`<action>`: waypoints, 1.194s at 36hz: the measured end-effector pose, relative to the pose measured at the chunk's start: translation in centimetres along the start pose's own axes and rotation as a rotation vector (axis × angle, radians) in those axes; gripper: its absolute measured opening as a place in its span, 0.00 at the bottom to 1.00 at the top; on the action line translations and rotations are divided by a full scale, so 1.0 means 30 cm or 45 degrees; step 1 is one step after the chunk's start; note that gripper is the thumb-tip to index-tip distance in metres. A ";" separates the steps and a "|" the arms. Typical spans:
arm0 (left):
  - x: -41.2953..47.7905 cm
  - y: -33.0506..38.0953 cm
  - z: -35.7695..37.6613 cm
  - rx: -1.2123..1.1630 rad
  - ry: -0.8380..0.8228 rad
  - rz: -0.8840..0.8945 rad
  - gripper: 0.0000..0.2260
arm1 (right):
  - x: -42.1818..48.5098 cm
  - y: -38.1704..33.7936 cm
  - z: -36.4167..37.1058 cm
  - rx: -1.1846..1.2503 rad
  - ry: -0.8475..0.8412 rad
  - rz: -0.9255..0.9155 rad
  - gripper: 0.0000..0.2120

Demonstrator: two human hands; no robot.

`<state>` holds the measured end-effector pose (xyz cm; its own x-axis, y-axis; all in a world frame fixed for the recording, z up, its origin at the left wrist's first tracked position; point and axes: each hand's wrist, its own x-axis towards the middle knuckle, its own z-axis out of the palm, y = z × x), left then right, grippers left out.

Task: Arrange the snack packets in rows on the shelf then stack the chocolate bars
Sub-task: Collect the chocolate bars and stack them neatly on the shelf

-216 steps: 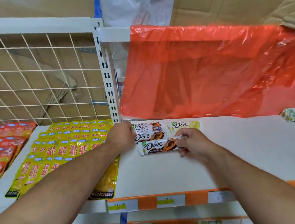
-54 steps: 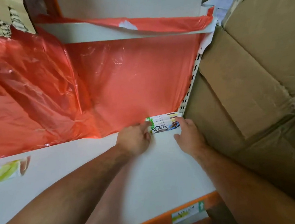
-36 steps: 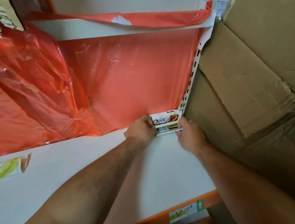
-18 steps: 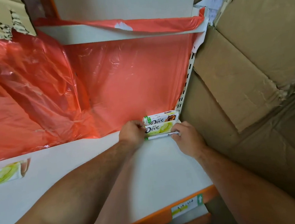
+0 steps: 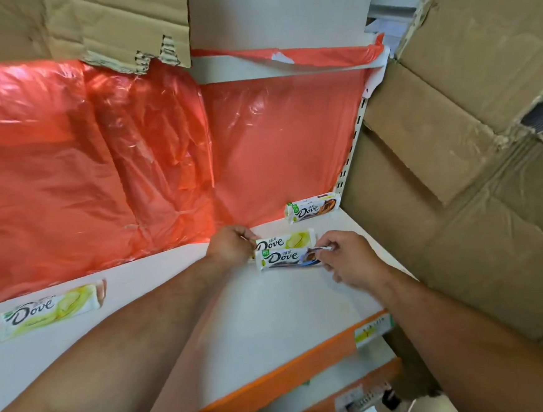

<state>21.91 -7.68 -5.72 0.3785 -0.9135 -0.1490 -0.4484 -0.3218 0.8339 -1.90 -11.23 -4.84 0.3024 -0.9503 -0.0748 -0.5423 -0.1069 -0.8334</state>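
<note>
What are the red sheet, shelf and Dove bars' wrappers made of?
Red sheet: thin translucent plastic film, glossy, creased with bright highlights.
Shelf: smooth matte white surface, probably painted metal; can't confirm.
Dove bars: printed film wrappers with a slight sheen, likely plastic.

The left hand point(image 5: 231, 246) and right hand point(image 5: 349, 260) now hold the green bar point(image 5: 287, 241) and blue bar point(image 5: 284, 258) forward on the shelf point(image 5: 272, 309), apart from the brown bar point(image 5: 312, 207)
</note>
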 end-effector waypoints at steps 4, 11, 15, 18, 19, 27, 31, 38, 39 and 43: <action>-0.047 -0.048 -0.044 -0.023 -0.039 -0.043 0.12 | -0.080 -0.020 0.041 -0.008 -0.007 0.017 0.09; -0.168 -0.106 -0.141 -0.013 0.010 -0.061 0.10 | -0.190 -0.074 0.103 -0.055 -0.052 0.016 0.08; -0.245 -0.128 -0.201 0.006 0.054 -0.074 0.12 | -0.238 -0.108 0.141 -0.047 -0.084 -0.031 0.06; -0.319 -0.151 -0.234 0.009 0.108 -0.089 0.12 | -0.283 -0.124 0.174 -0.077 -0.119 -0.052 0.06; -0.346 -0.163 -0.244 0.012 0.123 -0.098 0.12 | -0.300 -0.127 0.183 -0.088 -0.133 -0.055 0.07; -0.545 -0.247 -0.309 0.098 0.160 -0.123 0.07 | -0.433 -0.159 0.240 -0.164 -0.198 -0.154 0.04; -0.634 -0.284 -0.337 0.124 0.189 -0.139 0.07 | -0.494 -0.170 0.288 -0.137 -0.235 -0.185 0.07; -0.737 -0.340 -0.398 0.117 0.246 -0.180 0.08 | -0.549 -0.201 0.365 -0.197 -0.301 -0.257 0.05; -0.744 -0.349 -0.411 0.119 0.252 -0.179 0.09 | -0.551 -0.209 0.375 -0.205 -0.303 -0.262 0.04; -0.758 -0.390 -0.475 0.125 0.286 -0.176 0.10 | -0.544 -0.246 0.419 -0.217 -0.298 -0.288 0.05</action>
<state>30.08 20.39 -4.53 0.6066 -0.7848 -0.1271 -0.4521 -0.4720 0.7568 7.03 8.74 -4.36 0.5902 -0.8063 -0.0389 -0.5580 -0.3727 -0.7415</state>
